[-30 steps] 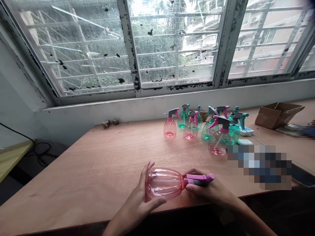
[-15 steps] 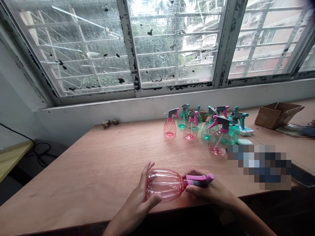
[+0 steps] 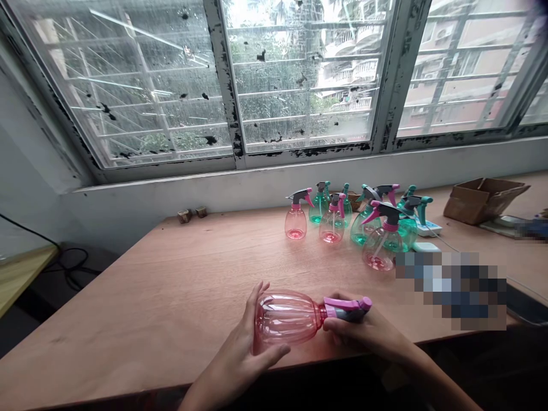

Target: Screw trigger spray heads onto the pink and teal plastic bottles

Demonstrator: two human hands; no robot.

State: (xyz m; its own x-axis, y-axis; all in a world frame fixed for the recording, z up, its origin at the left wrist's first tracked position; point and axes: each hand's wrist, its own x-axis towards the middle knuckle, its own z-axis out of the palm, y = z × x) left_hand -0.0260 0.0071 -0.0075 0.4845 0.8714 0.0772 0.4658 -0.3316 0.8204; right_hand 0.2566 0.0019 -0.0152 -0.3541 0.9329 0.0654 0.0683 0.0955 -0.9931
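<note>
A clear pink spray bottle [image 3: 286,317] lies on its side between my hands near the front edge of the table, its neck to the right. My left hand [image 3: 248,337] cups its rounded base, palm against it, fingers behind and thumb stretched along the near side. My right hand [image 3: 363,328] is closed around the grey and pink spray head [image 3: 349,308], thumb on the near side. The pink trigger points away from me along the top. Some fingers of my right hand are hidden behind the head.
Several pink and green spray bottles [image 3: 331,225] stand upright at the back right of the wooden table [image 3: 171,297]. Farther right is an open cardboard box [image 3: 479,200]. A blurred patch covers the right front. Two small blocks [image 3: 185,216] sit near the windowsill.
The bottle has tilted and turned slightly in my hands, its body a little higher in view. My left thumb has stretched out farther to the right. My right hand keeps its grip.
</note>
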